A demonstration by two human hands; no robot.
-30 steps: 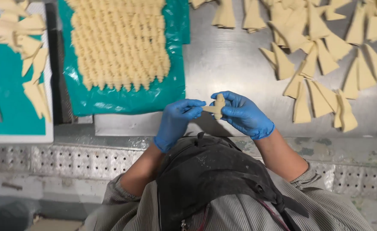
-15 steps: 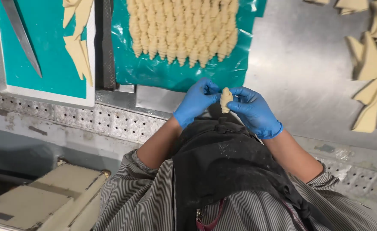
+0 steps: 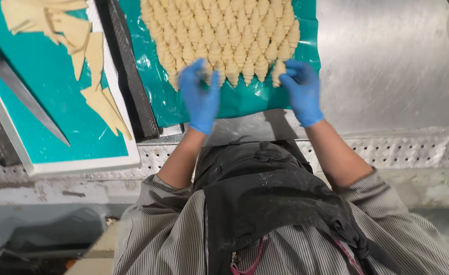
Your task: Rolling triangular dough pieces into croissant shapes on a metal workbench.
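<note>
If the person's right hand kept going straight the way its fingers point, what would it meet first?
Most likely the rolled dough piece at the near right corner of the rows on the teal sheet. The right hand seems already at it, though contact is unclear.

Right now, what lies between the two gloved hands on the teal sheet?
In the head view, the near row of rolled dough pieces lies between the left hand and the right hand, on the teal sheet.

Pale rolled croissant (image 3: 278,73) — upright at rows' near edge
</note>
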